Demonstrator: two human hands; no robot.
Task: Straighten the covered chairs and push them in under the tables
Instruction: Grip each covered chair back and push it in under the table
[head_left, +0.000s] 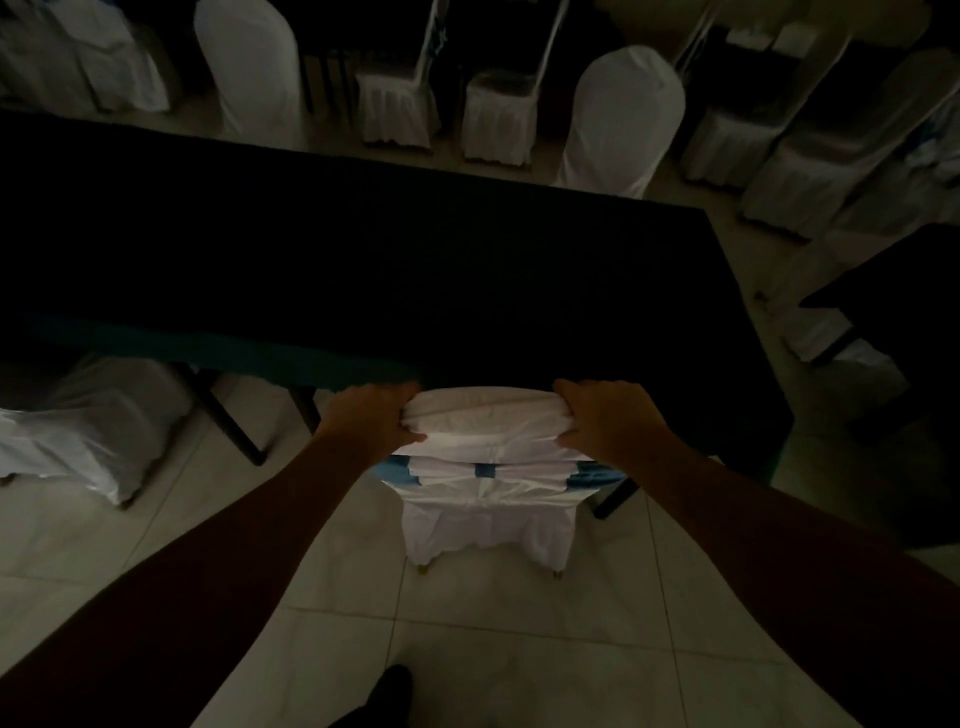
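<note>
Both hands grip the top of the chair (488, 467): the left hand (376, 418) is closed on its left corner, the right hand (605, 415) on its right corner. The white-covered chair with a blue band stands on the tiled floor (467, 649), its back against the dark counter (363, 260) edge.

floor (519, 649): pale tiles | on it: covered chair (488, 499), dark table (363, 260)

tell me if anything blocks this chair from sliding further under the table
Nothing visible does. Both the left hand and right hand grip the covered chair by its top, already at the edge of the dark table. The table legs stand to either side. The space underneath is hidden.
</note>
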